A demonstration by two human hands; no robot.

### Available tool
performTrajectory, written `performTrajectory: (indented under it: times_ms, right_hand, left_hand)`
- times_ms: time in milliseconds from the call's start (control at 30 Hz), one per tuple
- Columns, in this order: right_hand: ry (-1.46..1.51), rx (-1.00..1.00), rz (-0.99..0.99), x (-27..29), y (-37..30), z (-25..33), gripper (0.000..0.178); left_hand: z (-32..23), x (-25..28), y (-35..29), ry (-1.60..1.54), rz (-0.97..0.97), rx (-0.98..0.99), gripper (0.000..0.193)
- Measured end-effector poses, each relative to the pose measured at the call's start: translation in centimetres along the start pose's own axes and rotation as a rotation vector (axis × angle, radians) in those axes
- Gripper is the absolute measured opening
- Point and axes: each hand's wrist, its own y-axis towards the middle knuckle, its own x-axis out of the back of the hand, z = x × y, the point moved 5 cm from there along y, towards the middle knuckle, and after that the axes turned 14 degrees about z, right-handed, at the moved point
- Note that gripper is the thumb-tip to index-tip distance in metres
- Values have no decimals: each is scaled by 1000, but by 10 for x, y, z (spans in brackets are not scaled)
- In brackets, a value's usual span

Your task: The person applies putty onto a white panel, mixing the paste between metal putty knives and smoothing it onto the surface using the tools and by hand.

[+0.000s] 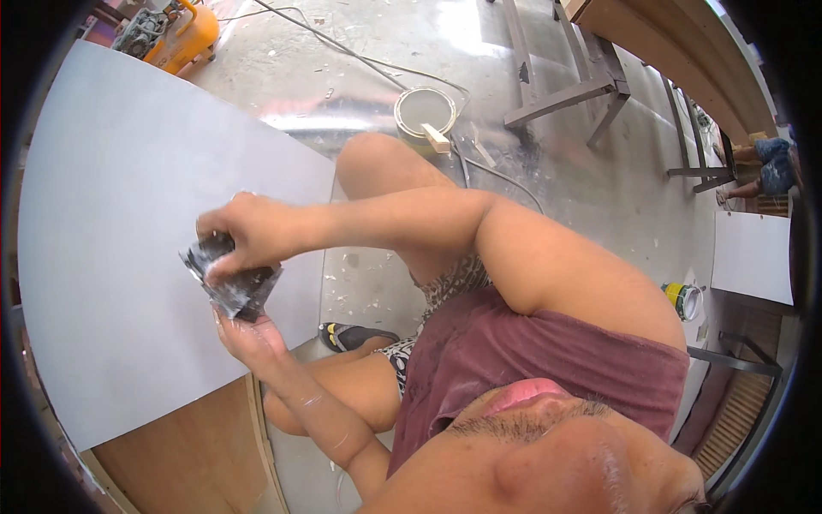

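A dark, flat piece smeared with white [235,281] is between my two hands, above a large white panel [154,163]. Its edges look ragged, and I cannot make out what kind of thing it is. My right hand [244,231] grips it from above, its thumb bent over the dark surface. From below, my left hand [253,338] holds its near edge, with the fingers partly hidden behind it. White smears mark my left forearm.
A round tub [425,111] stands on the floor, a wooden stick [435,137] at its rim. Hoses run toward an orange compressor [184,38]. Dark trestles [591,94] carry a wooden piece. A tin [682,301] lies at the right; another person's legs [762,171] show beyond.
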Motion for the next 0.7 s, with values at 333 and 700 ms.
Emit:
performTrajectory:
  times_ms: [333,700]
  right_hand:
    - [96,-66,31,37,11,-20,37]
    - [39,-92,153,20,4,5,38]
  left_hand:
    - [18,-13,-8,-741,569,318,44]
    - [33,-46,-24,-862,485,470,38]
